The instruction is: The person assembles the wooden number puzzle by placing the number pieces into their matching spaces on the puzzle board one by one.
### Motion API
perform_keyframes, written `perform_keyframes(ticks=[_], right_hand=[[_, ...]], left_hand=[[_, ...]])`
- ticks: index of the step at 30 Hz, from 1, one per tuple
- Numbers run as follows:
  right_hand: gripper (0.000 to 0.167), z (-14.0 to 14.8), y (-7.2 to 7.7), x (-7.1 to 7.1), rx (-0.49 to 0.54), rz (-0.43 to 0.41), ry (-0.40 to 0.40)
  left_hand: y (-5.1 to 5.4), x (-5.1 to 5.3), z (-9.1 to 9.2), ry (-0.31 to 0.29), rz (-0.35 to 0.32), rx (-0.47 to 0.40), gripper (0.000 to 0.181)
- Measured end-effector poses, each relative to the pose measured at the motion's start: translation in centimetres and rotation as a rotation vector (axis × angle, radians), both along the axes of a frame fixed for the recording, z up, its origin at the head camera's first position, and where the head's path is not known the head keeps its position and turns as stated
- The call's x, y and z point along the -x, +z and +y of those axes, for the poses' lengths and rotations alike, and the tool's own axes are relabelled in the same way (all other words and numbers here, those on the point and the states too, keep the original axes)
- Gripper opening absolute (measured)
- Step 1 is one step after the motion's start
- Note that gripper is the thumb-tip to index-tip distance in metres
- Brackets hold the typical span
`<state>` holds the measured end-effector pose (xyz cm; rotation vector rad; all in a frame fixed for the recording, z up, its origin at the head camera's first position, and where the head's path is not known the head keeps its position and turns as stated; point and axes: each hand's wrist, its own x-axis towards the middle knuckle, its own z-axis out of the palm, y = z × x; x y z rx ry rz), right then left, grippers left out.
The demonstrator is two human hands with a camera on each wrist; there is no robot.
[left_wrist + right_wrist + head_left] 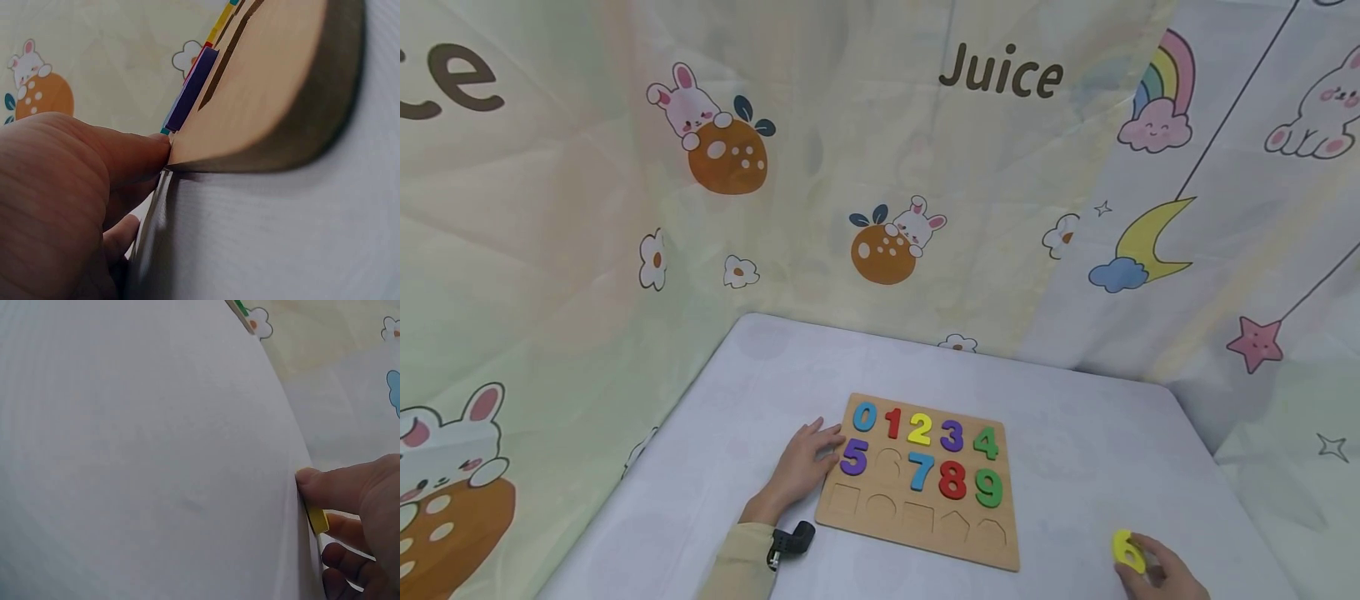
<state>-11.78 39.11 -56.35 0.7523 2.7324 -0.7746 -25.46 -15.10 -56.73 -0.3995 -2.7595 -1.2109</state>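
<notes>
A wooden number puzzle board [917,533] lies on the table in the head view. Coloured numbers 0 to 5 and 7 to 9 sit in its upper two rows, with a bare recess between the purple 5 [854,457] and the blue 7 [921,471]. My left hand [801,462] rests at the board's left edge, its fingers relaxed; the thumb [140,153] touches that edge in the left wrist view. Away to the right, my right hand [1161,571] pinches a yellow number 6 [1127,550] between thumb and fingers, at the tabletop. The right wrist view shows just the yellow piece's side [317,519].
Bare shape recesses [917,518] run along the board's bottom row. A white cloth covers the table [1075,450]. Printed curtains [820,150] stand behind it and at both sides. A black wrist device [793,542] sits on the left sleeve.
</notes>
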Motion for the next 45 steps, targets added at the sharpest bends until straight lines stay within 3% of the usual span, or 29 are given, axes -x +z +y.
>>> perform_keyframes(ticks=[10, 17, 23, 31, 45], right_hand=[[0.084, -4.8, 0.5, 0.3, -0.038, 0.195, -0.082], [0.060, -7.2, 0.6, 0.5, -0.026, 0.281, -0.081], [0.044, -8.2, 0.7, 0.7, 0.000, 0.290, -0.038], [0.043, -8.5, 0.9, 1.1, 0.023, 0.243, 0.014], [0.031, -10.4, 1.2, 1.8, 0.006, 0.317, 0.067]], left_hand=[[0.1, -0.1, 0.0, 0.003, -0.009, -0.004, 0.030], [0.3, -0.2, 0.1, -0.005, -0.009, -0.016, 0.030], [0.3, -0.2, 0.1, 0.000, -0.012, -0.004, 0.030], [0.3, -0.2, 0.1, 0.004, -0.011, -0.004, 0.030], [0.3, -0.2, 0.0, 0.001, -0.003, -0.003, 0.030]])
